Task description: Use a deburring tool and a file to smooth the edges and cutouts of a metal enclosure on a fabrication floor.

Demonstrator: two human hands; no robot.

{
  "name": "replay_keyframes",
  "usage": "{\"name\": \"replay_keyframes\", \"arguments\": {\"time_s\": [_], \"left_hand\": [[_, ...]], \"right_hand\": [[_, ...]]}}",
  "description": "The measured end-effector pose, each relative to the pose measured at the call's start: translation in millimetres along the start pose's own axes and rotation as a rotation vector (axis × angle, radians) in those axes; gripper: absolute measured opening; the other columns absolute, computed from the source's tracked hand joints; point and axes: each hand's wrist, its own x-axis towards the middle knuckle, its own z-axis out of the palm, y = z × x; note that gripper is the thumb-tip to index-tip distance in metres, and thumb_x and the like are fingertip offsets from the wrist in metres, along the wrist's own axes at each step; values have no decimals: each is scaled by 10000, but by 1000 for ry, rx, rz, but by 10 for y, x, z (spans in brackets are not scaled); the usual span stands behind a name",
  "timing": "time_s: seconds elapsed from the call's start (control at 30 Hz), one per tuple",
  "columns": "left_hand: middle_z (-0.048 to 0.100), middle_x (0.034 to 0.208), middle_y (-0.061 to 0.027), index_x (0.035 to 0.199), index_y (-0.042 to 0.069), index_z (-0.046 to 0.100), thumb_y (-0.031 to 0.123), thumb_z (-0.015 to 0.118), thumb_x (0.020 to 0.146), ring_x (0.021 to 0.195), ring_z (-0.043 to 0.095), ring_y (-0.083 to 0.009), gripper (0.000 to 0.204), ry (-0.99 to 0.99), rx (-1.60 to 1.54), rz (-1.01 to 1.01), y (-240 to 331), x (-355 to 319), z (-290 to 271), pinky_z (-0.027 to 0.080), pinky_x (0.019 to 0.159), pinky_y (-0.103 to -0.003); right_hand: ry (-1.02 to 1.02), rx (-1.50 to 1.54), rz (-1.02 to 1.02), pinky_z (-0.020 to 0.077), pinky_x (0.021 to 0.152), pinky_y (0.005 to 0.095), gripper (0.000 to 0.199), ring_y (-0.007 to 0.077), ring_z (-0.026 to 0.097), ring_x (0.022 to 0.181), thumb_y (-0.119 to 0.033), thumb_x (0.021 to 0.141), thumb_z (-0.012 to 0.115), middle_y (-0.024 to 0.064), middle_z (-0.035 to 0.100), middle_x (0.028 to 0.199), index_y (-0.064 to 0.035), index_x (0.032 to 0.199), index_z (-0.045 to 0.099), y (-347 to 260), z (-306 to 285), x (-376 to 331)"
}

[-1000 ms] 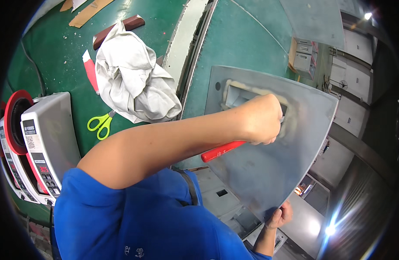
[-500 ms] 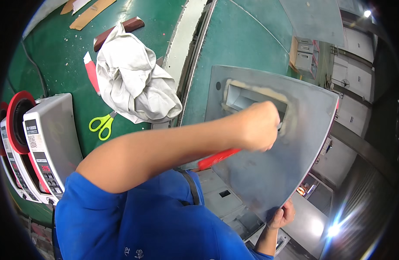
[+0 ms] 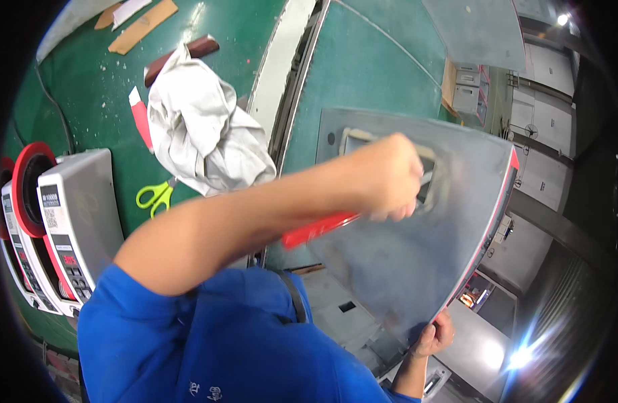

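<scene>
Most of the pale filler around the rectangular recess (image 3: 389, 171) in the grey panel (image 3: 416, 269) looks spread already, I judge, as my left hand (image 3: 387, 176) clenches the red-handled scraper (image 3: 319, 229) there and my right hand (image 3: 434, 334) grips the panel's lower edge.

A workshop: a green-covered work surface (image 3: 87, 114) carries grey-and-red electronic meters (image 3: 67, 228), a crumpled white rag (image 3: 205, 138), and yellow-handled scissors (image 3: 154, 196).
</scene>
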Motion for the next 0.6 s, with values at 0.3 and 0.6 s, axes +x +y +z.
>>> {"name": "replay_keyframes", "arguments": {"time_s": [0.3, 0.6], "left_hand": [[496, 530, -51, 629, -39, 531, 126, 438, 804, 433, 420, -80, 258, -13, 154, 21, 96, 0, -108, 312, 377, -235], [522, 559, -44, 640, -34, 536, 119, 429, 804, 436, 454, -85, 248, -23, 105, 155, -52, 75, -116, 344, 382, -237]], "right_hand": [[-52, 1, 5, 396, 544, 287, 359, 208, 514, 565, -308, 768, 567, 114, 562, 642, 49, 740, 555, 18, -20, -1], [-39, 3, -55, 373, 513, 286, 353, 198, 485, 530, -302, 770, 567, 107, 554, 629, 50, 755, 551, 4, -31, 8]]}}
